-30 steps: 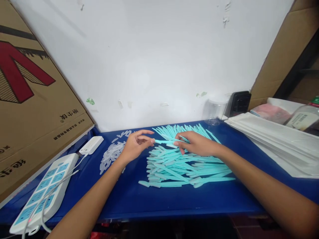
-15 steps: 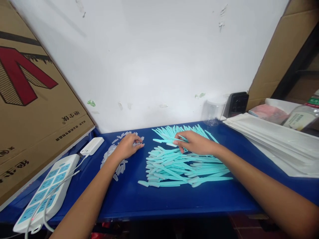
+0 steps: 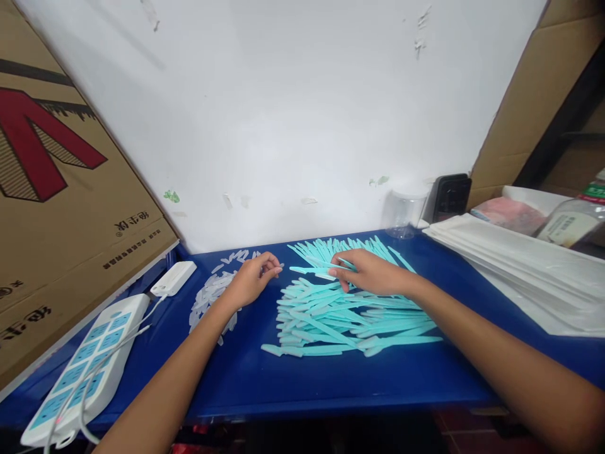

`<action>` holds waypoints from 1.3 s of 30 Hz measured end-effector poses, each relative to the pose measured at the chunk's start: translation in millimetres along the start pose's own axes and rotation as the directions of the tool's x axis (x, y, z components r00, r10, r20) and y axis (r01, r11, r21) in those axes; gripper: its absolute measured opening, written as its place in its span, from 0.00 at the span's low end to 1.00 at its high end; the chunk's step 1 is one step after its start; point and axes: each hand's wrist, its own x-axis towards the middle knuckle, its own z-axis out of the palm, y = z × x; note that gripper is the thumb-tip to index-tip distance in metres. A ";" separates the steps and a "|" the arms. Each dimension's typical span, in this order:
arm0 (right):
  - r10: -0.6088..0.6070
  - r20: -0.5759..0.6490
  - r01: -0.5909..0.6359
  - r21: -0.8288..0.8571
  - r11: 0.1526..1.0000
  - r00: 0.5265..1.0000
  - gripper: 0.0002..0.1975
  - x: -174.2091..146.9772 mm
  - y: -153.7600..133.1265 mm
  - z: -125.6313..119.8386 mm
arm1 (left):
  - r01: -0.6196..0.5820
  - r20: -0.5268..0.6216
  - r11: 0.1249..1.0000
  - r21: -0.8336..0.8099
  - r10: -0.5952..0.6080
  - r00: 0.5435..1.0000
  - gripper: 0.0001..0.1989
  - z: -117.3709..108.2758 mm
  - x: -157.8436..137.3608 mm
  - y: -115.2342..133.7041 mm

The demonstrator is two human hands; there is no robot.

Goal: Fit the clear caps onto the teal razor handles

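Note:
My left hand (image 3: 259, 275) is closed, with thumb and fingertips pinching a small clear plastic cap (image 3: 282, 266). Below and left of it lies a loose pile of similar translucent caps (image 3: 212, 291) on the blue tabletop. My right hand (image 3: 366, 271) grips a turquoise eyebrow razor (image 3: 305, 270), its blade end pointing left toward my left hand. A whitish tip shows just under those fingers; whether it belongs to a second held razor is unclear. Many turquoise razors (image 3: 316, 318) lie heaped below my right hand, and another row of razors (image 3: 340, 246) fans out behind it.
A white power strip (image 3: 89, 366) with cables and a white adapter (image 3: 174, 278) sit at left, beside a large cardboard box (image 3: 80, 189). At right are stacked white sheets (image 3: 524, 271), a clear plastic cup (image 3: 405, 214), a black device (image 3: 451, 197) and a bottle (image 3: 574, 221).
My left hand has moved right, away from the cap pile and toward my right hand, with a cap in its fingertips. My right hand has stayed almost still with the razor.

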 end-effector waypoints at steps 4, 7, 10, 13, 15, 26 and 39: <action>0.011 -0.001 -0.011 -0.008 1.000 1.000 0.20 -0.2 0.2 -0.7 | 0.013 -0.042 0.976 -0.218 -0.023 0.999 0.16 4.5 1.3 9.8; -0.006 -0.015 0.005 -0.019 1.000 1.000 0.20 -0.3 0.6 -1.5 | 0.057 -0.057 0.928 -0.367 -0.084 0.995 0.18 5.9 1.4 13.1; -0.001 -0.025 0.001 -0.024 1.000 1.000 0.19 0.2 2.1 -2.0 | 0.091 -0.062 0.889 -0.449 -0.132 0.989 0.19 5.5 1.4 16.5; 0.015 -0.032 -0.016 -0.027 1.000 0.999 0.19 1.0 4.3 -2.1 | 0.110 -0.078 0.873 -0.475 -0.167 0.983 0.19 3.9 1.3 20.5; 0.015 -0.042 -0.017 -0.034 0.999 0.999 0.19 1.4 5.4 -1.9 | 0.118 -0.083 0.865 -0.488 -0.180 0.980 0.18 3.2 1.3 22.2; 0.010 -0.054 -0.012 -0.035 0.999 0.999 0.20 0.2 4.1 -3.5 | 0.130 -0.057 0.824 -0.552 -0.192 0.980 0.18 6.9 0.7 16.3; -0.031 -0.047 0.031 -0.010 0.999 0.998 0.21 0.0 1.1 0.6 | 0.179 -0.012 0.784 -0.594 -0.231 0.973 0.20 12.4 -1.1 17.9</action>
